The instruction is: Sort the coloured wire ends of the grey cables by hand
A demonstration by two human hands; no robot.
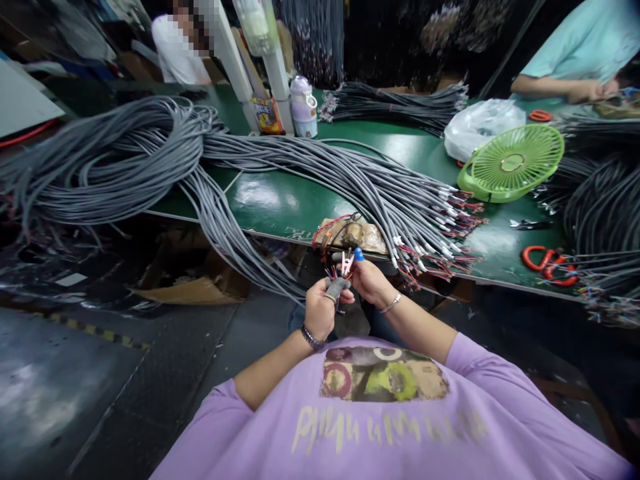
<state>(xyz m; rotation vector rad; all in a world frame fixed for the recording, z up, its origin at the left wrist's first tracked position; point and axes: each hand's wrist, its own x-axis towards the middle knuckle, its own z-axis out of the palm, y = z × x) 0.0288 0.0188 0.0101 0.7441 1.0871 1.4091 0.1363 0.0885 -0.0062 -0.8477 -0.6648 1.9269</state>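
Note:
In front of my chest, my left hand point(323, 308) is closed around the end of a cable, with thin coloured wires point(331, 272) fanning out above its fingers. Grey covers sit on its thumb and a finger. Right beside it, my right hand point(371, 281) is closed on a small pink clip point(347, 264) against those wires. One of its fingertips wears a blue cap point(359, 255). Just beyond the hands, at the table edge, lies a tape-wrapped block point(367, 235) with red and black leads. Where the held cable runs below my hands is hidden.
A large bundle of grey cables point(320, 160) crosses the green table point(265, 200), its stripped ends at the right. Further right are a green fan point(515, 163), orange-handled scissors point(550, 265) and more cables point(605, 207). A bottle point(303, 110) stands behind. Two people sit across the table.

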